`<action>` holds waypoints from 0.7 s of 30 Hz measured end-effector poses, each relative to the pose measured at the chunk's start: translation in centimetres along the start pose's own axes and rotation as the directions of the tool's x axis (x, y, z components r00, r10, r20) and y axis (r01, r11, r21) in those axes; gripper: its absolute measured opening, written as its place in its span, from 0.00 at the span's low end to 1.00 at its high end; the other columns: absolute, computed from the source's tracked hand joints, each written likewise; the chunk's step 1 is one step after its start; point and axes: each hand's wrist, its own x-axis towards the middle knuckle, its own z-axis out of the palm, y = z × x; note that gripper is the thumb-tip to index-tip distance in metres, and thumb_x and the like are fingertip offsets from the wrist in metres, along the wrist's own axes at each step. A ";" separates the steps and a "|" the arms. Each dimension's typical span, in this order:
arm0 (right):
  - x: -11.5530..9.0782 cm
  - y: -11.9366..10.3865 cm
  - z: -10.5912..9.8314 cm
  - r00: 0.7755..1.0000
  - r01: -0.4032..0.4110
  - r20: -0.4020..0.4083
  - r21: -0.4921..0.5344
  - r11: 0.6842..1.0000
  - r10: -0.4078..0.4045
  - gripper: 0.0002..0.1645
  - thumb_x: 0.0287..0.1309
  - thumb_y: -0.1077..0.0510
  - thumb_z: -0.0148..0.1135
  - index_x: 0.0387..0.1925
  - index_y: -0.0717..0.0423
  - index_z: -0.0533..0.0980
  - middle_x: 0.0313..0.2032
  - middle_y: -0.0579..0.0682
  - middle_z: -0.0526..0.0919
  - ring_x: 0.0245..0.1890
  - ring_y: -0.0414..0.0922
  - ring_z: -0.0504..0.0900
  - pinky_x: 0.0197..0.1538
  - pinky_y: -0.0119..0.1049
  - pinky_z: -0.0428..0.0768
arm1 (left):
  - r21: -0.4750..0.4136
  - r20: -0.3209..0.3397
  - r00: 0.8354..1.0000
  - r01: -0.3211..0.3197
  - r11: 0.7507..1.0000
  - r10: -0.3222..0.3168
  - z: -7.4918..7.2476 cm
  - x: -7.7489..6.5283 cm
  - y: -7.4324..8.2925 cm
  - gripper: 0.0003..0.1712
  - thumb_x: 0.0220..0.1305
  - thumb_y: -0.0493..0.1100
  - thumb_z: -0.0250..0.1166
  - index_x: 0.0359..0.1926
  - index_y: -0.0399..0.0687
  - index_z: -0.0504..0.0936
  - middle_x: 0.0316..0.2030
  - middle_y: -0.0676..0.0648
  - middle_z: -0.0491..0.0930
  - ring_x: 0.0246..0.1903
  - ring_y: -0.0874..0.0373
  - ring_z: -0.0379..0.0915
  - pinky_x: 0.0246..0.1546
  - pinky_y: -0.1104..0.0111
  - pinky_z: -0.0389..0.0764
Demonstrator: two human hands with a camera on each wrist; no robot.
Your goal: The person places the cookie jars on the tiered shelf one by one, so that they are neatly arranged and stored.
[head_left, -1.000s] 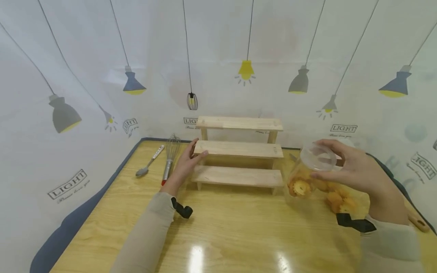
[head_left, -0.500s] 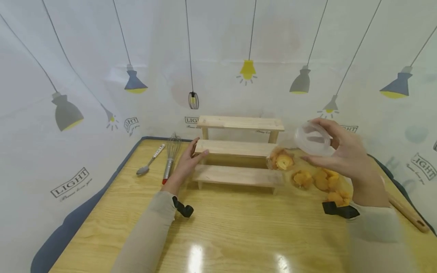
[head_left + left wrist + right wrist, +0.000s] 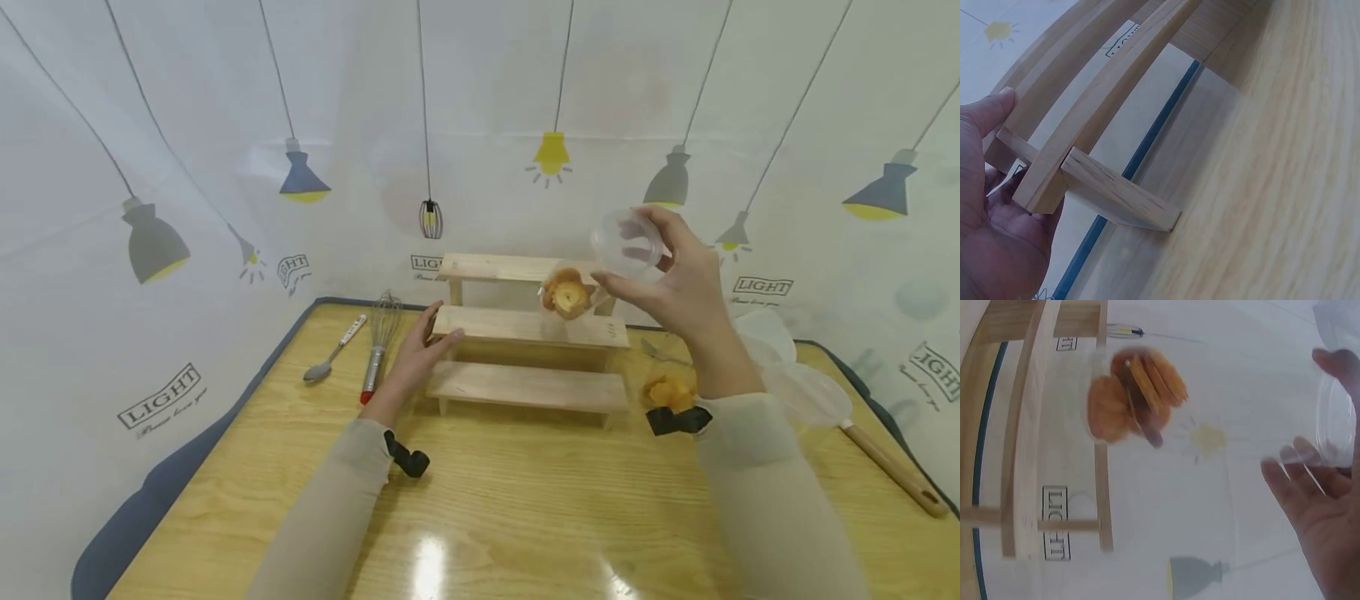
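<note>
My right hand grips a clear plastic jar by its wide translucent end, raised in front of the top tier of a wooden three-step shelf. Golden fluted pastries lie at the jar's far end; in the head view the jar tilts down to the left and overlaps the shelf. Whether the jar touches the shelf I cannot tell. At the shelf's left side, my left hand holds the end of the middle board, thumb above it, other fingers partly hidden behind and below.
A whisk and a spoon lie left of the shelf. To its right are loose pastries, partly hidden by my wrist, a fork and a wooden-handled utensil with a pale wide head. A printed backdrop stands behind.
My right hand has carried the jar up and to the left, from the table's right side to in front of the upper shelf. The left hand keeps its place on the shelf.
</note>
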 end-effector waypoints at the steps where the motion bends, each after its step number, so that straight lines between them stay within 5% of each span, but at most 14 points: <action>1: 0.6 -0.2 0.5 1.000 0.011 -0.021 0.000 1.000 -0.011 0.50 0.35 0.65 0.86 0.65 0.59 0.73 0.54 0.52 0.81 0.53 0.43 0.78 0.47 0.22 0.79 | -0.001 -0.003 1.000 0.000 1.000 0.000 0.0 0.0 0.0 0.49 0.65 0.64 0.67 0.79 0.72 0.51 0.80 0.52 0.41 0.72 0.46 0.58 0.68 0.49 0.66; 5: 2.8 -0.4 2.8 0.998 0.032 -0.057 0.000 1.000 -0.032 0.49 0.37 0.60 0.86 0.64 0.60 0.73 0.54 0.53 0.82 0.51 0.45 0.80 0.45 0.24 0.81 | -0.004 -0.014 1.000 0.005 1.000 -0.005 0.0 0.1 -0.1 0.49 0.62 0.65 0.68 0.78 0.74 0.52 0.80 0.51 0.42 0.71 0.46 0.59 0.67 0.50 0.67; 12: 6.6 -0.9 6.9 0.998 -0.063 0.017 -0.003 0.998 0.063 0.50 0.44 0.45 0.82 0.66 0.58 0.70 0.55 0.51 0.80 0.52 0.43 0.79 0.49 0.38 0.83 | 0.000 -0.033 0.999 0.000 1.000 0.000 -0.2 0.2 -0.4 0.48 0.62 0.66 0.67 0.78 0.75 0.53 0.79 0.52 0.43 0.70 0.47 0.62 0.66 0.50 0.68; 21: 8.9 -1.9 10.3 0.988 -0.135 0.081 0.056 0.989 0.130 0.51 0.46 0.44 0.81 0.67 0.60 0.68 0.57 0.54 0.78 0.56 0.47 0.79 0.54 0.38 0.82 | -0.008 -0.036 0.999 -0.002 1.000 0.001 -0.1 0.0 -0.5 0.45 0.64 0.64 0.67 0.77 0.76 0.54 0.79 0.47 0.46 0.72 0.46 0.57 0.68 0.49 0.65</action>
